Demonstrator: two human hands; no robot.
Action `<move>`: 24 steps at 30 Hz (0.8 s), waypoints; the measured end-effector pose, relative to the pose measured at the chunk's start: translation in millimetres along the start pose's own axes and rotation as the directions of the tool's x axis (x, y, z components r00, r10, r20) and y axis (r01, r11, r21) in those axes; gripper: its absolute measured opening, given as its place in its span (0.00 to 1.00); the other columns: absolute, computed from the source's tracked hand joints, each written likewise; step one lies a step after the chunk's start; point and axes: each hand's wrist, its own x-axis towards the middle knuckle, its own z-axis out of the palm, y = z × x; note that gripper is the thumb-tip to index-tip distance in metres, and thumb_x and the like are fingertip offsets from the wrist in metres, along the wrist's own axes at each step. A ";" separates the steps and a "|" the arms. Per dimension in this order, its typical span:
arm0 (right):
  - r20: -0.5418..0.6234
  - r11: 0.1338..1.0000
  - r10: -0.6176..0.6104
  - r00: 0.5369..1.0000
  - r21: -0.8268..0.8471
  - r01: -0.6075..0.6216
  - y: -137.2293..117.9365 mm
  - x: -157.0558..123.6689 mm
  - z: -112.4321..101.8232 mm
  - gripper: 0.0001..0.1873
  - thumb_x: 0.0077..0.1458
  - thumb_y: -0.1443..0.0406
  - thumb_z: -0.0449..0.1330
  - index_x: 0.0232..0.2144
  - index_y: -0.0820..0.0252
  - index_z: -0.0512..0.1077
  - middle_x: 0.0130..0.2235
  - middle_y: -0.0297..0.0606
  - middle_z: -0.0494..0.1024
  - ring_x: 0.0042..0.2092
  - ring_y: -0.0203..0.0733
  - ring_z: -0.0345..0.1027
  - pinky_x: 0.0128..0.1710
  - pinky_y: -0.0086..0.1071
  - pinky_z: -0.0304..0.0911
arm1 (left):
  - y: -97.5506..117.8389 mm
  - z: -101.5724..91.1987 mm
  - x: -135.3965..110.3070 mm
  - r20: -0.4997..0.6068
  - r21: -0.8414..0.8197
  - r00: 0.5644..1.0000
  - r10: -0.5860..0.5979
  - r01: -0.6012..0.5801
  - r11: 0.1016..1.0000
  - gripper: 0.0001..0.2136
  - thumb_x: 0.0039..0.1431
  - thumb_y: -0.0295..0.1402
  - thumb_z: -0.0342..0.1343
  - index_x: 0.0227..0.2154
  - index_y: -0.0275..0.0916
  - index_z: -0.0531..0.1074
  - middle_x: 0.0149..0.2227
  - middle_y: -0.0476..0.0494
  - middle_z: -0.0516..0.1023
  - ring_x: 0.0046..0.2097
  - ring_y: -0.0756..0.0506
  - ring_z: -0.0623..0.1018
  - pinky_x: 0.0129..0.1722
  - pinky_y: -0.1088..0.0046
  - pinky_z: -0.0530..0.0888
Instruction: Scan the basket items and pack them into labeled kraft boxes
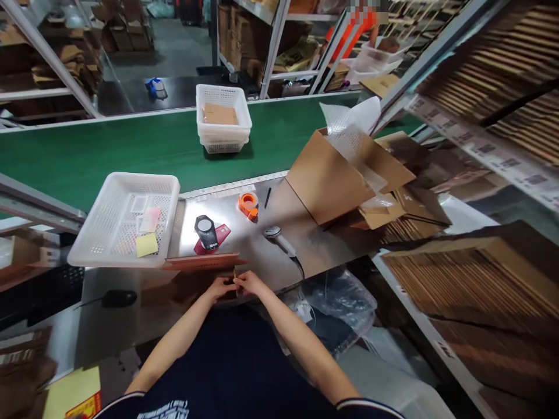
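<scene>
My left hand (219, 287) and my right hand (248, 283) meet at the near edge of a small brown cardboard box (196, 278) on the steel bench. Both hands have their fingers curled onto the box's edge or flap. Just beyond the box lie a black-and-white handheld device (206, 231) on a dark red card (220, 234), an orange tape dispenser (248, 204) and a grey barcode scanner (279, 239) with its cable.
A white plastic basket (105, 244) with paper slips sits at the left. Another stacked basket (223, 137) rides on the green conveyor (109, 154). A big open carton (325, 180) with bubble wrap lies right. Racks of flat cardboard (476, 279) stand right. A black mouse (119, 298) lies near left.
</scene>
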 end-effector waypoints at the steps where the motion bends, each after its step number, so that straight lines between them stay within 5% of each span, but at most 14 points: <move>1: -0.013 1.000 0.011 1.000 -0.004 -0.011 0.4 -0.2 1.7 0.18 0.60 0.58 0.70 0.21 0.58 0.78 0.20 0.31 0.75 0.22 0.35 0.69 0.21 0.24 0.66 | 1.6 -2.2 1.2 0.003 0.016 1.000 0.008 -0.008 1.000 0.23 0.37 0.43 0.79 0.35 0.33 0.84 0.30 0.42 0.84 0.38 0.39 0.83 0.46 0.60 0.78; 9: -0.091 0.995 0.082 0.992 -0.056 -0.087 -1.2 -2.2 13.3 0.19 0.66 0.64 0.63 0.21 0.57 0.78 0.22 0.33 0.77 0.21 0.37 0.69 0.24 0.29 0.67 | 18.1 -9.8 2.3 0.109 0.039 0.984 0.140 -0.145 0.989 0.25 0.37 0.38 0.78 0.42 0.38 0.86 0.48 0.39 0.87 0.55 0.35 0.82 0.62 0.60 0.74; 17: -0.150 0.987 0.035 0.988 -0.150 -0.058 -5.8 -13.5 18.2 0.17 0.67 0.66 0.62 0.25 0.59 0.81 0.18 0.30 0.70 0.23 0.35 0.68 0.30 0.28 0.61 | 26.6 -13.5 -0.8 0.186 0.051 0.982 0.035 -0.045 0.998 0.32 0.29 0.49 0.81 0.39 0.36 0.87 0.45 0.35 0.88 0.54 0.30 0.83 0.62 0.52 0.75; 24: -0.062 0.981 0.001 0.998 -0.196 -0.013 -18.0 0.1 -1.4 0.18 0.70 0.65 0.59 0.27 0.61 0.79 0.20 0.29 0.69 0.24 0.35 0.66 0.27 0.26 0.58 | 18.8 -5.9 1.7 0.121 0.012 0.985 0.122 -0.124 0.992 0.31 0.31 0.50 0.81 0.40 0.38 0.87 0.49 0.35 0.87 0.57 0.29 0.82 0.66 0.49 0.72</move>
